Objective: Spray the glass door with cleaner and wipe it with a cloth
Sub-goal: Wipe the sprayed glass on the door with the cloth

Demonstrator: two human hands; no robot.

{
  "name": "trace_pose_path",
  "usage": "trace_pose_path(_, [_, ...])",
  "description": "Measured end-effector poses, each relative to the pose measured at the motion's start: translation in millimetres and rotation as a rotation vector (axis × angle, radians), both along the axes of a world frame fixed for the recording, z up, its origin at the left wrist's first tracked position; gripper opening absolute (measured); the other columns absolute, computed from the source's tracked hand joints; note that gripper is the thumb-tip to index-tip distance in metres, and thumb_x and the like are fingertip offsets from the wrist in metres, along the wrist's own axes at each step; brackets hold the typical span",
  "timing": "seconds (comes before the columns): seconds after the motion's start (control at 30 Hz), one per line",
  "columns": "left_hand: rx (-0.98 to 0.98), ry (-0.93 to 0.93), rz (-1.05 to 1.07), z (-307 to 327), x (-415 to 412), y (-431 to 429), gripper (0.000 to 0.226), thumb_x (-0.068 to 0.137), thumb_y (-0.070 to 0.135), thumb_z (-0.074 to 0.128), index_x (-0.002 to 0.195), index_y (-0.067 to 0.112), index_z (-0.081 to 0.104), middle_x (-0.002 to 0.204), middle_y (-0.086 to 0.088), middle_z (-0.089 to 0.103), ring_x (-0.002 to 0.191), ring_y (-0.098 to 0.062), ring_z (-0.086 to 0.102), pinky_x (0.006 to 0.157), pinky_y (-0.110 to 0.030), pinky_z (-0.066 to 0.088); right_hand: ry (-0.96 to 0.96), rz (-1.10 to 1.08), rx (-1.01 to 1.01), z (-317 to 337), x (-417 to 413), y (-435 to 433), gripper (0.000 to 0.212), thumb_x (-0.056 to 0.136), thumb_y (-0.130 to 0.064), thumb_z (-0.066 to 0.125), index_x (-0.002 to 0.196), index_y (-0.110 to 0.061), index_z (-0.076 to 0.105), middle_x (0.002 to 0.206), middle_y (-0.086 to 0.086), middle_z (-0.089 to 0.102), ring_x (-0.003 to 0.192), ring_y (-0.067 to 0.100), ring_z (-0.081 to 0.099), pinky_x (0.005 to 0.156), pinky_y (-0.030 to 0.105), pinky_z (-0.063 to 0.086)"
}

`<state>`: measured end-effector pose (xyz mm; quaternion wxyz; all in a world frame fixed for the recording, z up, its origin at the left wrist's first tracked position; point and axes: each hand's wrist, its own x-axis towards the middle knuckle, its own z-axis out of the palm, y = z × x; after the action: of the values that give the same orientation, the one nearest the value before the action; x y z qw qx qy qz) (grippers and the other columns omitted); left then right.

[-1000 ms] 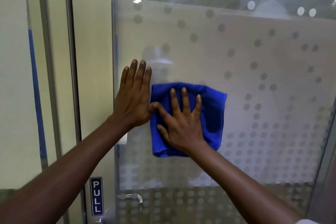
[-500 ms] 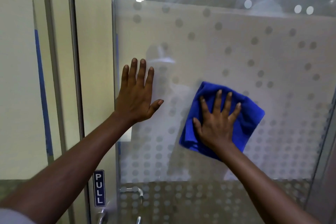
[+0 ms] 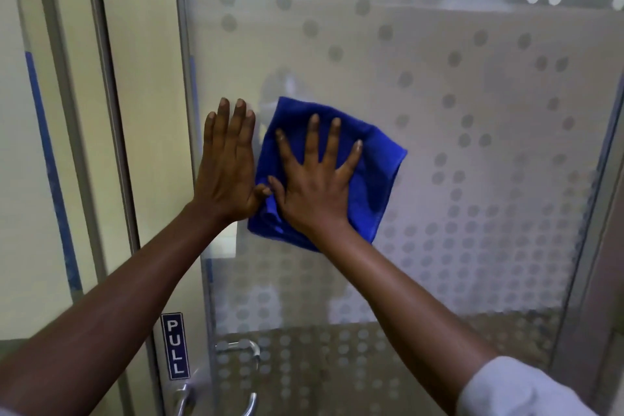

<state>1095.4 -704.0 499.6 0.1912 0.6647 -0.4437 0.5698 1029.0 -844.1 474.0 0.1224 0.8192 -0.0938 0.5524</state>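
Observation:
A frosted glass door (image 3: 456,84) with a dotted pattern fills the view ahead. A folded blue cloth (image 3: 374,162) lies flat against the glass at mid height. My right hand (image 3: 314,182) presses on the cloth with fingers spread. My left hand (image 3: 228,165) rests flat on the glass near the door's left edge, fingers together, thumb touching the cloth's left side. No spray bottle is in view.
A metal door handle (image 3: 250,348) sits low on the door, with a blue "PULL" sign (image 3: 175,349) on the frame beside it. A cream wall panel with a blue stripe (image 3: 50,172) stands to the left. A metal frame (image 3: 604,179) borders the door's right side.
My right hand slid the cloth out to the right, then back left until it meets my left thumb. The left hand stayed flat on the glass.

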Motion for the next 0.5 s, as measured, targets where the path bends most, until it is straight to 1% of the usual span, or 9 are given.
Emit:
trace_pose_path(0.13, [0.008, 0.01, 0.003, 0, -2, 2, 0.107, 0.084, 0.077, 0.013, 0.143, -0.011, 0.022, 0.151, -0.034, 0.023, 0.141, -0.053, 0.014, 0.118, -0.059, 0.009, 0.076, 0.034, -0.077, -78, -4, -10, 0.07, 0.088, -0.063, 0.039, 0.15, -0.034, 0.021, 0.16, 0.019, 0.006, 0.145, 0.046, -0.008, 0.107, 0.076, 0.002])
trace_pose_path(0.2, [0.023, 0.015, 0.033, 1, -2, 2, 0.107, 0.084, 0.078, 0.012, 0.145, -0.009, 0.021, 0.152, -0.033, 0.023, 0.142, -0.053, 0.013, 0.118, -0.059, 0.008, 0.106, 0.008, -0.113, -116, -11, -28, 0.071, 0.086, -0.064, 0.042, 0.149, -0.035, 0.026, 0.159, 0.018, 0.011, 0.145, 0.046, -0.01, 0.106, 0.077, 0.005])
trace_pose_path(0.27, [0.028, 0.006, 0.063, 1, -1, 1, 0.106, 0.084, 0.078, 0.012, 0.145, -0.008, 0.02, 0.152, -0.033, 0.023, 0.142, -0.053, 0.012, 0.119, -0.056, 0.005, 0.114, -0.033, -0.116, -143, -20, -51, 0.071, 0.082, -0.064, 0.047, 0.145, -0.034, 0.034, 0.155, 0.02, 0.018, 0.145, 0.046, -0.009, 0.104, 0.078, 0.01])
trace_pose_path(0.33, [0.031, -0.01, 0.107, 0, 0, -1, 0.104, 0.084, 0.078, 0.015, 0.146, -0.007, 0.019, 0.152, -0.033, 0.021, 0.142, -0.053, 0.01, 0.119, -0.053, 0.001, 0.119, -0.084, -0.061, -154, -31, -74, 0.07, 0.077, -0.064, 0.052, 0.139, -0.033, 0.04, 0.152, 0.023, 0.021, 0.145, 0.047, -0.01, 0.104, 0.077, 0.011])
trace_pose_path(0.4, [0.042, -0.016, 0.18, 0, -1, -3, 0.101, 0.086, 0.076, 0.023, 0.147, -0.005, 0.018, 0.154, -0.033, 0.017, 0.142, -0.052, 0.008, 0.118, -0.054, -0.001, 0.113, -0.126, 0.025, -155, -41, -91, 0.071, 0.075, -0.063, 0.053, 0.137, -0.031, 0.04, 0.152, 0.025, 0.019, 0.145, 0.048, -0.01, 0.104, 0.077, 0.01])
trace_pose_path(0.43, [0.045, -0.018, 0.214, -1, -2, -5, 0.099, 0.087, 0.073, 0.029, 0.148, -0.004, 0.018, 0.154, -0.033, 0.015, 0.143, -0.051, 0.007, 0.118, -0.054, 0.0, 0.104, -0.142, 0.065, -152, -44, -98, 0.072, 0.075, -0.063, 0.052, 0.138, -0.031, 0.039, 0.153, 0.026, 0.019, 0.145, 0.049, -0.008, 0.105, 0.077, 0.01])
trace_pose_path(0.5, [0.046, -0.03, 0.257, -1, -3, -7, 0.095, 0.087, 0.067, 0.038, 0.148, -0.004, 0.018, 0.155, -0.033, 0.014, 0.143, -0.051, 0.007, 0.117, -0.057, 0.001, 0.084, -0.173, 0.146, -140, -50, -106, 0.074, 0.076, -0.062, 0.048, 0.141, -0.029, 0.034, 0.154, 0.027, 0.018, 0.143, 0.052, 0.003, 0.105, 0.077, 0.01])
